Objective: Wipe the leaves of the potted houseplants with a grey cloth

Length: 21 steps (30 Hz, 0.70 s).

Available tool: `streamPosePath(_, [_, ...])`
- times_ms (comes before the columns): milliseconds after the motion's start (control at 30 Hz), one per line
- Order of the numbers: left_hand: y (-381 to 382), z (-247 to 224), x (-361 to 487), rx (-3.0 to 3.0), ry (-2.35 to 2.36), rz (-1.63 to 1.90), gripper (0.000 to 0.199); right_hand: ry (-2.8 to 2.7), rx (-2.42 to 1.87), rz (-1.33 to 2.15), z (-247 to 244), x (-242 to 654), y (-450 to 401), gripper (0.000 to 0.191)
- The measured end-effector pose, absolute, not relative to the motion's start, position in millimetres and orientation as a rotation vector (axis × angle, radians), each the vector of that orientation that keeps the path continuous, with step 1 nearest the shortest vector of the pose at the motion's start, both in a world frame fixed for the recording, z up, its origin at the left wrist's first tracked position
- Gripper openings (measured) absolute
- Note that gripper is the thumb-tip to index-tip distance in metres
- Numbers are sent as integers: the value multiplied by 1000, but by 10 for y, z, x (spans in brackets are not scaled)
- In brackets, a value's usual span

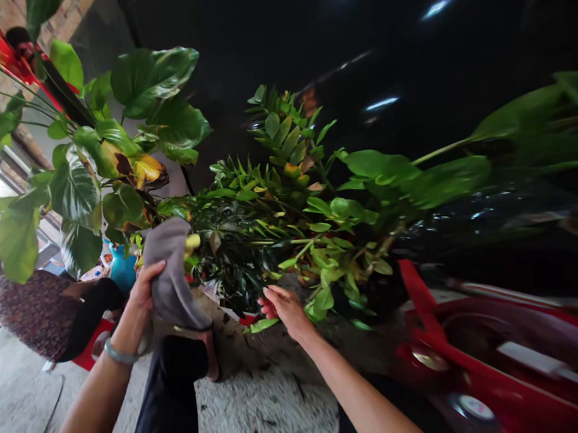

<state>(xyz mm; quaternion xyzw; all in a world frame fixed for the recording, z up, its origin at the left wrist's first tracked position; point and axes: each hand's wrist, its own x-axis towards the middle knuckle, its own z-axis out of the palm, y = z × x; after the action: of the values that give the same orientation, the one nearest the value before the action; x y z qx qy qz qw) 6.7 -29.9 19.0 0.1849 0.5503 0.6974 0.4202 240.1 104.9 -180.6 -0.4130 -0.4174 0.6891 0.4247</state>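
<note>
L hand (145,290) grips a folded grey cloth (170,271), its long axis roughly up-down, near the L edge of bushy houseplants (320,227). Plants lie just ahead of both hands, stems sprawling L-R; R hand (283,308) is nearer, fingers curled by a low green leaf (262,325), can't tell if pinching it. Foliage mostly glossy green w/ some yellow & brown; cloth plain, soft-looking, creased.

Grey cloth (167,271) in the left hand (144,291), right hand (287,308) at the plants (288,201).
The right hand's fingers curl by a low leaf (262,326); a blurred red container (508,389) stands at right, a person (31,307) in speckled clothing at left, a glossy dark surface (273,40) behind.
</note>
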Motion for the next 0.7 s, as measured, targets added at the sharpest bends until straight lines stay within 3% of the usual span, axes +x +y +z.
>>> streamPosePath(100, [38, 254, 100, 439, 1382, 1841, 19, -1032, -1053, 1729, -1783, 2348, 1052, 19])
streamPosePath(300, [-118, -726, 398, 343, 1599, 1367, 28, -1062, -1063, 1740, -1801, 2291, 1047, 18])
streamPosePath(400, [-453, -908, 463, 395, 1546, 1332, 36, -1098, -1053, 1721, -1851, 2323, 1059, 20])
streamPosePath(533, [-467, -402, 549, 605, 1453, 1495, 43, -1132, -1056, 1706, -1889, 2334, 1077, 20])
streamPosePath(700, [223, 233, 796, 995, 1416, 1596, 49, -1143, -1072, 1707, -1897, 2274, 1094, 21])
